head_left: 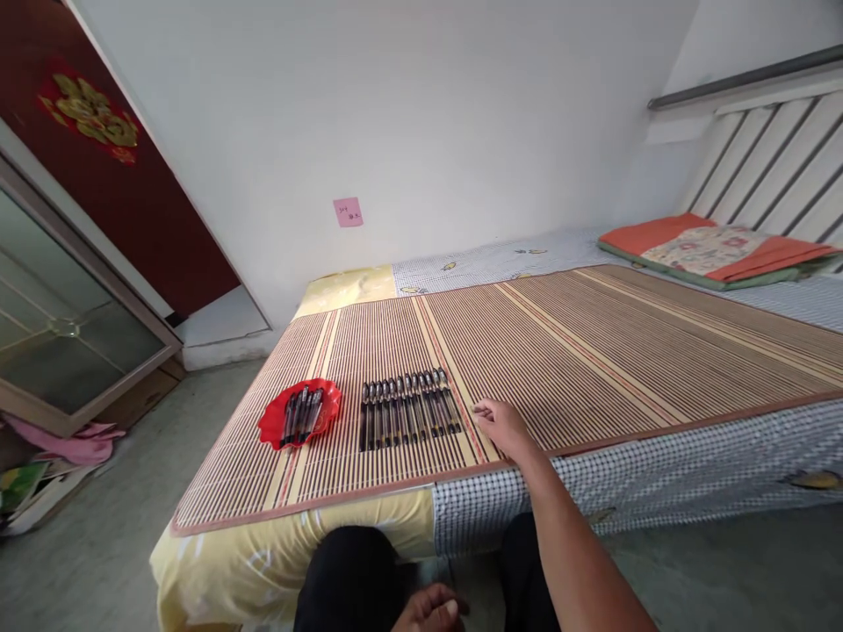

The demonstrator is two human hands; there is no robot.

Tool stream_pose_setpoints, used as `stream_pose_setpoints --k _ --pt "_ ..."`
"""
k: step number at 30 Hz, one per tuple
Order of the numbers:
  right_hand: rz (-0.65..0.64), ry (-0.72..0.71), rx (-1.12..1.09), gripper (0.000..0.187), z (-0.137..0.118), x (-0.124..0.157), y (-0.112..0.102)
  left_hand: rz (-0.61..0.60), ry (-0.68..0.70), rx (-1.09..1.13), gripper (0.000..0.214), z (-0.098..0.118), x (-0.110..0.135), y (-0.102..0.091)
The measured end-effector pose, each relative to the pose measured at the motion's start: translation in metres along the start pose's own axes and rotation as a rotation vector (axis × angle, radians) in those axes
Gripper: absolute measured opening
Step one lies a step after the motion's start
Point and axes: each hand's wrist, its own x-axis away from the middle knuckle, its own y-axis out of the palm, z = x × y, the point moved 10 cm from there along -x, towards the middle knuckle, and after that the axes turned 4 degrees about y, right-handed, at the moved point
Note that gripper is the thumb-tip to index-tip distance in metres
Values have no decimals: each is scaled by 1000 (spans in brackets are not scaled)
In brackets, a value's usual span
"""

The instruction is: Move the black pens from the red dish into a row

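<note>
My right hand [501, 427] rests on the striped bamboo mat [593, 351], fingers loosely spread and pointing left, holding nothing. Its fingertips lie just right of a row of several dark pens [407, 408] laid side by side on the mat. Further left, a red scalloped plate [299, 414] holds a few more dark pens. My left hand [431, 611] is low at the bottom edge between my knees, fingers curled in, with nothing visible in it.
The mat covers a bed with a yellow and checked sheet [632, 478]. An orange pillow [711, 250] lies at the far right by a slatted headboard. A pink note [348, 211] sticks to the white wall. A glass cabinet [59, 325] and clutter stand on the floor at left.
</note>
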Motion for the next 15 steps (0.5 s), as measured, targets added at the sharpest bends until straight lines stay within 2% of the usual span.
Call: stream_pose_setpoints --k 4,9,15 --pt "-67 -20 13 17 -8 5 5 -3 -19 -43 63 2 1 2" --pt "-77 -15 16 15 -11 6 6 -3 -4 -88 63 4 1 1" --pt "-101 -50 126 14 -17 9 10 -9 -18 -121 60 3 2 -1"
